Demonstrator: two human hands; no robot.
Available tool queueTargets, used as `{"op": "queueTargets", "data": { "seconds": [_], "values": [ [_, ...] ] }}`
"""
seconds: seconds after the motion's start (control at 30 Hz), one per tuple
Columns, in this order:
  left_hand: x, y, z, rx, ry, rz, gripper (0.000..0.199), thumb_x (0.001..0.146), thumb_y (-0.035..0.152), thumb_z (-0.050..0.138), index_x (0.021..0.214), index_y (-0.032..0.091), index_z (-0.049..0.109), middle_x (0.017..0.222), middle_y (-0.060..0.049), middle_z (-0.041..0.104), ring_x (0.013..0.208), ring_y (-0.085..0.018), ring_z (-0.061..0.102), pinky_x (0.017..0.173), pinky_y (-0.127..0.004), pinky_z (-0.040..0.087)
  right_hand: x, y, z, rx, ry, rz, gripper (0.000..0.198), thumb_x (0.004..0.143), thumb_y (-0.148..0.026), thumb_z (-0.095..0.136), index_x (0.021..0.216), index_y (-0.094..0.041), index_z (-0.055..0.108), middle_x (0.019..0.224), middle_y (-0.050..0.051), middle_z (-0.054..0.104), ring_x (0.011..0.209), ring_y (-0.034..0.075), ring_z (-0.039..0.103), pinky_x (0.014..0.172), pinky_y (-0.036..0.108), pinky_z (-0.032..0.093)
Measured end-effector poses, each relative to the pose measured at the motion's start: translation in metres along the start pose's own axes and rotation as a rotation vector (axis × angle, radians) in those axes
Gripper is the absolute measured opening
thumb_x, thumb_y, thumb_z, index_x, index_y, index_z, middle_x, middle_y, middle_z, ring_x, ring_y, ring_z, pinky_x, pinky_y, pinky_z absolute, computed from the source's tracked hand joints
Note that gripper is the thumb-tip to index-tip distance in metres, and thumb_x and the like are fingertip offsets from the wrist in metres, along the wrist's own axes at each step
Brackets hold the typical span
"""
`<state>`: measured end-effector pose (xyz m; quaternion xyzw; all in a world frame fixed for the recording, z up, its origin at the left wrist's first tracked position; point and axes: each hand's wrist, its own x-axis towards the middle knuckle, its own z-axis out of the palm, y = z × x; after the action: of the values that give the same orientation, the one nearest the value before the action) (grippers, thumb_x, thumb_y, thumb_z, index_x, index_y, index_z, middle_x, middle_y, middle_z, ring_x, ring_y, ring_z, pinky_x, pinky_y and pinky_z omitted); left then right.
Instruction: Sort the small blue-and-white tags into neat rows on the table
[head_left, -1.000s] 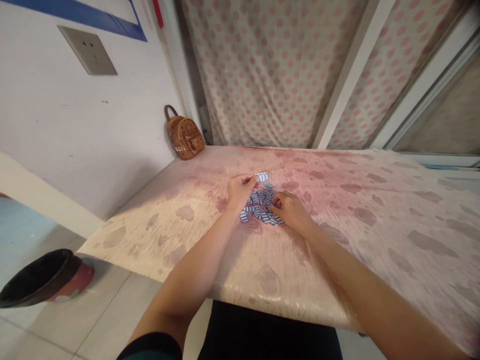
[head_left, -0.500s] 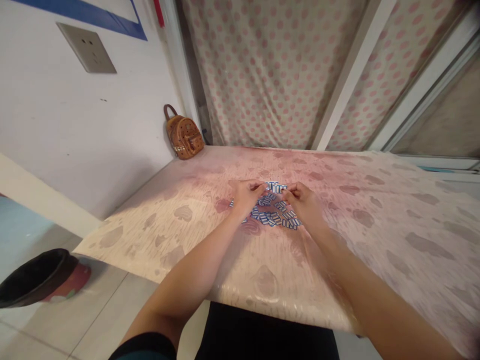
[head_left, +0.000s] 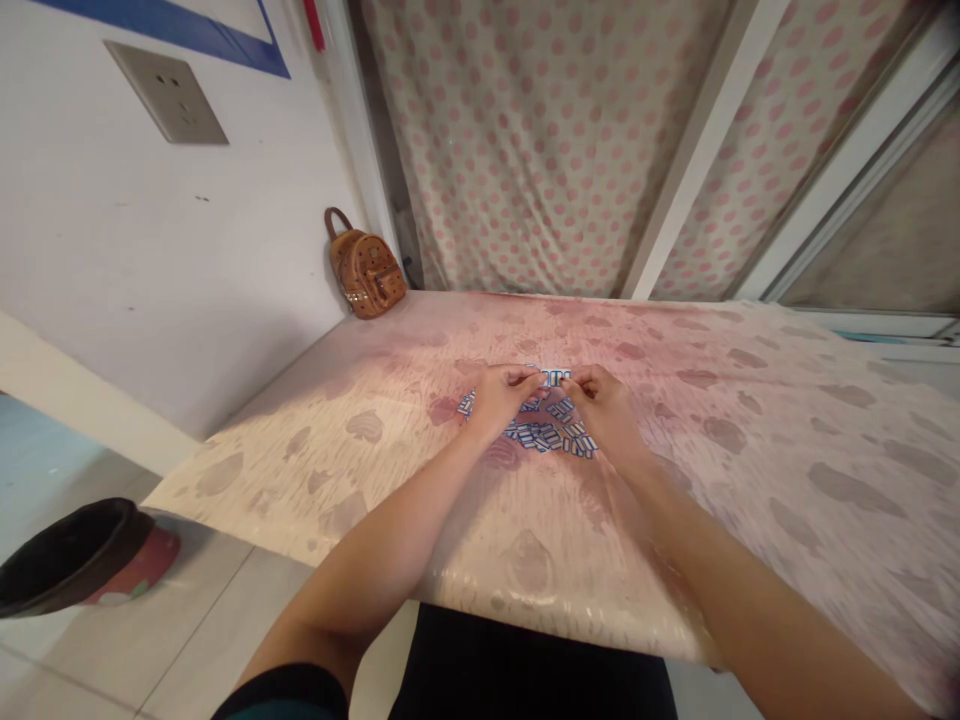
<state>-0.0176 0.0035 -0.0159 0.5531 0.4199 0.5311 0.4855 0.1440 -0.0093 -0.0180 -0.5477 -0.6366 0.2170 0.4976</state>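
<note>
A short row of small white tiles with blue edges [head_left: 556,377] sits between my two hands above the tabletop's middle. My left hand [head_left: 501,402] pinches at the row's left end, thumb and fingers closed. At the right end, my right hand [head_left: 604,402] is closed in a similar pinch. Beneath and between the hands lies a loose pile of more such tiles [head_left: 536,436], several of them stacked askew. A few other tiles [head_left: 466,403] show just left of my left wrist. My fingers partly cover the row, and the marks on the tiles are too small to read.
A patterned cloth [head_left: 367,425] covers the table. A small brown backpack [head_left: 369,272] stands at the back left corner against the wall. Behind the table hangs a dotted curtain [head_left: 525,150]. A dark-rimmed bin [head_left: 82,560] is on the floor at left.
My left hand's fingertips have slid slightly right, nearer my right hand. Less of the tile row shows between them now. My right hand stays nearly in place.
</note>
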Motion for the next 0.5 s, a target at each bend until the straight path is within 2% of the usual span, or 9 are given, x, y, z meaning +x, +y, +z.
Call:
{"op": "queueTargets", "data": {
  "seconds": [0.33,0.5],
  "values": [
    [0.0004,-0.0049,0.0005,0.028,-0.025,0.023,0.017,0.083,0.029,0.071,0.084,0.014,0.077,0.074,-0.006,0.075,0.066,-0.014,0.069,0.063,-0.022,0.053,0.0005,0.0068,0.0035,0.021,0.008,-0.002,0.022,0.078,-0.044,0.058,0.075,-0.023,0.055,0.07,0.003,0.062,0.064,0.019,0.058,0.061,0.031,0.042],
    [0.0009,-0.0043,0.0005,0.015,-0.011,0.004,0.017,0.083,0.029,0.07,0.083,0.013,0.076,0.073,-0.006,0.075,0.066,-0.014,0.069,0.063,-0.023,0.054,0.0036,0.0063,-0.0005,0.097,0.058,0.05,0.028,0.074,-0.047,0.064,0.085,-0.023,0.053,0.075,0.001,0.062,0.066,0.018,0.058,0.062,0.031,0.044]
  ]
}}
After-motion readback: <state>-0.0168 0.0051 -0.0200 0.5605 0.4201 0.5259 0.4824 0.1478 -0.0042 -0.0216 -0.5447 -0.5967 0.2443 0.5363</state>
